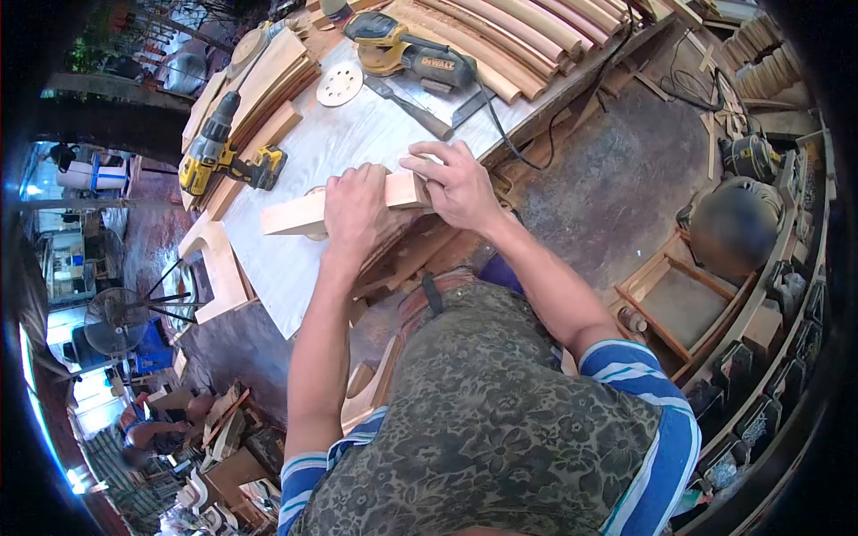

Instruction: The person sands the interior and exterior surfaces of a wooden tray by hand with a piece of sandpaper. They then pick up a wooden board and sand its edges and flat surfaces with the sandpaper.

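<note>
head: block (299,215), long axis left-right

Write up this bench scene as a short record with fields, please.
Left hand: over the middle of a pale wooden block
Right hand: at the block's right end
Bench: pale-topped
Power tools: yellow-and-black drill, corded sander
Between them: round perforated disc
Beyond, to the right: curved wooden pieces
</note>
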Tool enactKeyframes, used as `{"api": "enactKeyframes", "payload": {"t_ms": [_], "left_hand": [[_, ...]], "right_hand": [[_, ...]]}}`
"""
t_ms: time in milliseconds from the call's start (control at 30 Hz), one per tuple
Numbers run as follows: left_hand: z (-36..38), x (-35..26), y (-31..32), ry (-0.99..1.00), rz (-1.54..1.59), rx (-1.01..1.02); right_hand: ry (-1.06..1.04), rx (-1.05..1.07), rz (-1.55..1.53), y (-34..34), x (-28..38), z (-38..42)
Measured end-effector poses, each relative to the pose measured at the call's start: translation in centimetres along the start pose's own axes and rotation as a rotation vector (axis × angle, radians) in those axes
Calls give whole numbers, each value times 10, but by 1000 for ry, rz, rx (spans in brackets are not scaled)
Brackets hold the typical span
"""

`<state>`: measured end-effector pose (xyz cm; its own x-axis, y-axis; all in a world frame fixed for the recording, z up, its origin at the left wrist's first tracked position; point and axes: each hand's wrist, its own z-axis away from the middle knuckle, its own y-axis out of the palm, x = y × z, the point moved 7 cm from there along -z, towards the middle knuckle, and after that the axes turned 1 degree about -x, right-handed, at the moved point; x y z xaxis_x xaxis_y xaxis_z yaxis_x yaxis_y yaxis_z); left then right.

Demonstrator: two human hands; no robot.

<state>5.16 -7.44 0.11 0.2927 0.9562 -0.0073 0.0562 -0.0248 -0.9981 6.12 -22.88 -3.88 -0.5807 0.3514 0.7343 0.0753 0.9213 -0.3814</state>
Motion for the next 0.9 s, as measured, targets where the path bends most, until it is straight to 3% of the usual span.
{"api": "enactKeyframes", "payload": {"t_ms": [633, 733, 900], "left_hand": [[1, 1, 0, 24, -14, -45], [1, 1, 2, 28, -25, -40], [3, 2, 3, 22, -2, -44]], "right_hand": [[37, 160, -163, -4, -8, -9], [10, 252, -49, 0, -14, -10], [26, 140, -145, -5, 0, -3]]}}
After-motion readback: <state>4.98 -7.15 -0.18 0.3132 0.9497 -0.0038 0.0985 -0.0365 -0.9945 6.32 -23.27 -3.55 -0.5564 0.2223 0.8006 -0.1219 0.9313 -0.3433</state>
